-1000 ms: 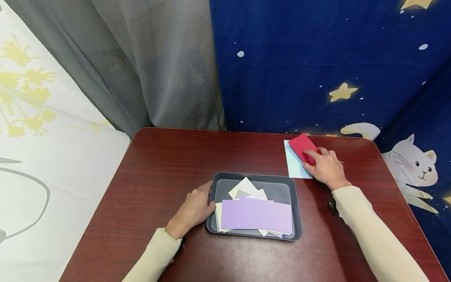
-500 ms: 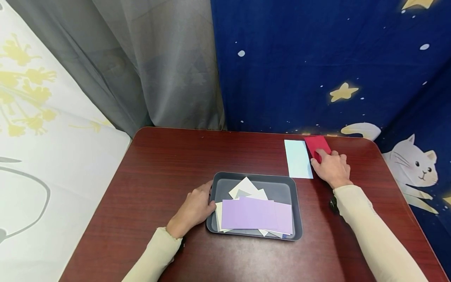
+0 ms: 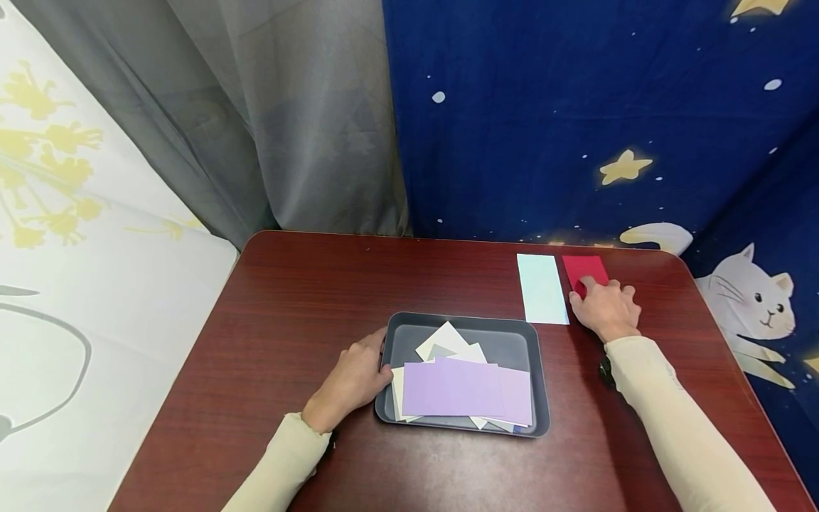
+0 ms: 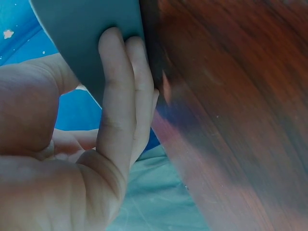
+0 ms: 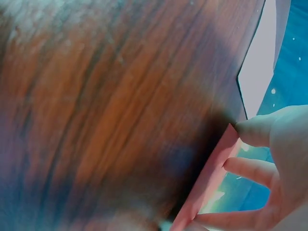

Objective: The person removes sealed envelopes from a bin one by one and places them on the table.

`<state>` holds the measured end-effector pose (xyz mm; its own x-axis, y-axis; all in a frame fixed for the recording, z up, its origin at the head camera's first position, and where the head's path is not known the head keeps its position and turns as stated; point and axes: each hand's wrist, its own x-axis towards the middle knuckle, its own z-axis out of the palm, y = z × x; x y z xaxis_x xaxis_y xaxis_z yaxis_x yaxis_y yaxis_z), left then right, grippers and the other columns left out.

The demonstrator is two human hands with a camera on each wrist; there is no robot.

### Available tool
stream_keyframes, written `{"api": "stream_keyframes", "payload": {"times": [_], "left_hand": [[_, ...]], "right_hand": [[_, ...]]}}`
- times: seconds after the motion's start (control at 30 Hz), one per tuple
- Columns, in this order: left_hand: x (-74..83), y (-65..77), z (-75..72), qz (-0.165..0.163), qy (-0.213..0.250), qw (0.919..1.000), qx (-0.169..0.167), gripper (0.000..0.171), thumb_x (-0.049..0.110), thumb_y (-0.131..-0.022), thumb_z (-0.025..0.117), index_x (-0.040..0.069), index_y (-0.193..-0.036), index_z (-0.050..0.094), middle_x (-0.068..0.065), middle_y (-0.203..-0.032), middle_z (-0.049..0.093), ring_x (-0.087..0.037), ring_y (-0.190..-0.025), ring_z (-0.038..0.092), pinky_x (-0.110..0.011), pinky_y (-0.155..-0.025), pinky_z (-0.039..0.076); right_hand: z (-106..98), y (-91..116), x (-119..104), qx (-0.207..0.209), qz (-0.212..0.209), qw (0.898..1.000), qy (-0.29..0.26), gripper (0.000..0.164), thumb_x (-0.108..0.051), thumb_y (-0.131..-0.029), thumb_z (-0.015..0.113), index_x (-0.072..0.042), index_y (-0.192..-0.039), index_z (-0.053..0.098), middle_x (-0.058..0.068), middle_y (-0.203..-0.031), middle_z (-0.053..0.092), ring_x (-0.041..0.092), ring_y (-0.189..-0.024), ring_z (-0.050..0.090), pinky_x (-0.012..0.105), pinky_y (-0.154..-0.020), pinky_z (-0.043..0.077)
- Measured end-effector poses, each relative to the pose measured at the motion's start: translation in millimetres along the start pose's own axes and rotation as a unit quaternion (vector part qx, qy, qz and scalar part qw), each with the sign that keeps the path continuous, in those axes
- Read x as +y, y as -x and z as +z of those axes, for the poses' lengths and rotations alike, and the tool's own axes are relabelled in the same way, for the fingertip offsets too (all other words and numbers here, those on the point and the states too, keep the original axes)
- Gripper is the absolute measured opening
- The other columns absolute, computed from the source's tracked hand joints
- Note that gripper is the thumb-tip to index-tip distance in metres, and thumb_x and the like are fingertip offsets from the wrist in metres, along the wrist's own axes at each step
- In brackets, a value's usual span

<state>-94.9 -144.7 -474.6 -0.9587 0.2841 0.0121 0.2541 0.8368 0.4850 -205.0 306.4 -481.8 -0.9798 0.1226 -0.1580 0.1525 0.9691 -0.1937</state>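
Observation:
At the back right of the table, the right hand point(image 3: 604, 309) holds a red paper card point(image 3: 585, 269) down on the wood. In the right wrist view, thumb and fingers touch the edges of the red card point(image 5: 207, 178). The left hand point(image 3: 354, 372) grips the left end of a dark grey tray point(image 3: 508, 341), thumb over the rim. In the left wrist view its fingers point(image 4: 118, 91) lie along the outside of the tray point(image 4: 86, 29). Purple cards point(image 3: 454, 387) lie in the tray over cream and grey ones.
A pale blue paper card point(image 3: 542, 288) lies just left of the red one, a narrow gap between them. The reddish-brown table point(image 3: 307, 284) backs onto a grey curtain point(image 3: 320, 128) and a blue star-patterned curtain point(image 3: 512, 142).
The right hand has slid the red card rightward off the pale blue card and turned it straighter, so it now lies beside it. The left hand and tray have not moved.

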Motion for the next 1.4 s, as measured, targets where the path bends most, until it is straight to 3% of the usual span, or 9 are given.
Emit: {"api": "stream_keyframes", "payload": {"times": [0.83,1.13,1.4], "left_hand": [[-0.6,0.7,1.1,-0.005,0.004,1.0,-0.001,0.062,0.013,-0.083,0.067,0.001,-0.141,0.049,-0.014,-0.128,0.061,-0.028,-0.116,0.059,-0.054,-0.088,0.047],[0.2,0.9,-0.5,-0.01,0.004,0.9999,-0.006,0.063,0.013,-0.083,0.066,0.002,-0.143,0.047,-0.013,-0.129,0.06,-0.027,-0.117,0.059,-0.053,-0.09,0.047],[-0.1,-0.5,0.6,-0.006,0.005,1.0,-0.004,0.062,0.013,-0.083,0.066,0.002,-0.141,0.048,-0.013,-0.128,0.06,-0.027,-0.116,0.06,-0.052,-0.089,0.048]], "right_hand": [[-3,9,2,0.025,-0.014,1.0,-0.01,0.059,-0.043,-0.096,0.052,-0.009,-0.143,0.043,0.037,-0.122,0.036,0.055,-0.106,0.033,0.068,-0.073,0.042],[-6,24,-14,0.082,-0.074,0.994,0.002,0.055,-0.036,-0.094,0.057,-0.007,-0.139,0.05,0.032,-0.125,0.04,0.054,-0.106,0.035,0.068,-0.074,0.043],[-7,47,-43,0.153,-0.152,0.976,0.01,0.049,-0.031,-0.088,0.064,-0.009,-0.131,0.06,0.026,-0.123,0.051,0.049,-0.106,0.043,0.064,-0.066,0.047]]}}
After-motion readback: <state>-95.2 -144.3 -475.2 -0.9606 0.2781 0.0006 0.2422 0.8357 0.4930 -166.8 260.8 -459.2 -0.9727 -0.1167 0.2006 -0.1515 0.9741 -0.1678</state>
